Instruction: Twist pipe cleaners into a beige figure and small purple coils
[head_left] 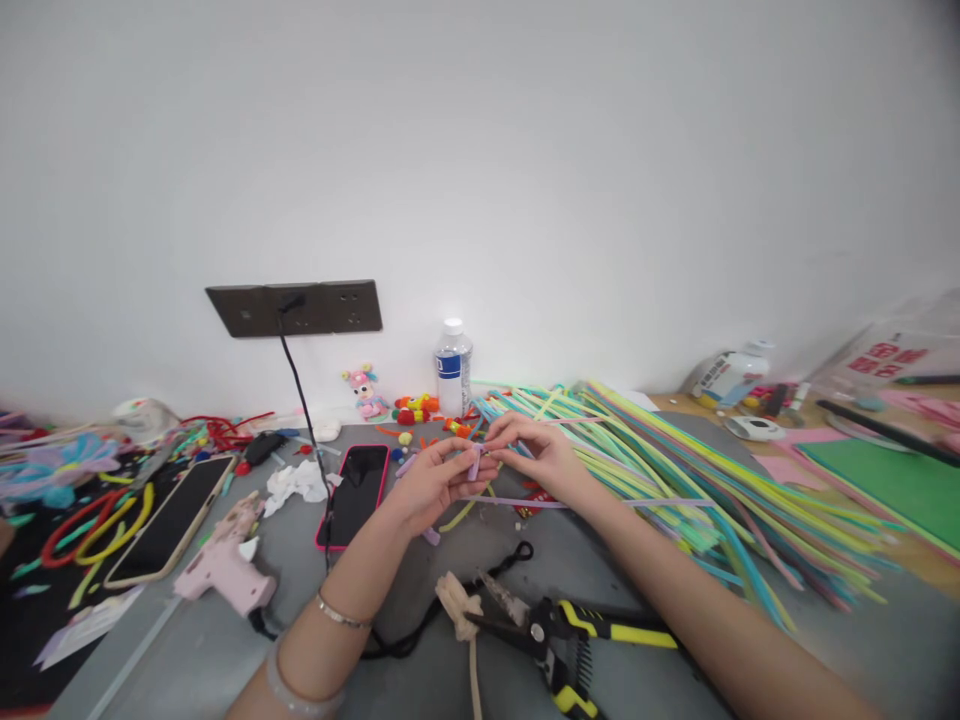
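Observation:
My left hand (433, 482) pinches a lilac pipe cleaner (475, 463) between thumb and fingers above the middle of the table. Close against it, my right hand (541, 458) has its thumb and fingertips closed on the same pipe cleaner. A long lilac strand (645, 502) runs out to the right beneath my right wrist; whether it joins the held piece is hidden. Below my hands lie yellow-and-black shears (537, 632) with open blades, touching a beige bundle of pipe cleaner (456, 603).
Many coloured pipe cleaners (720, 470) spread over the right side. Left of my hands are a pink-edged phone (360, 492), crumpled tissue (298, 484), a pink glue gun (225, 575) and another phone (174, 520). A water bottle (453, 370) stands by the wall. A black cord (300, 385) hangs from the socket.

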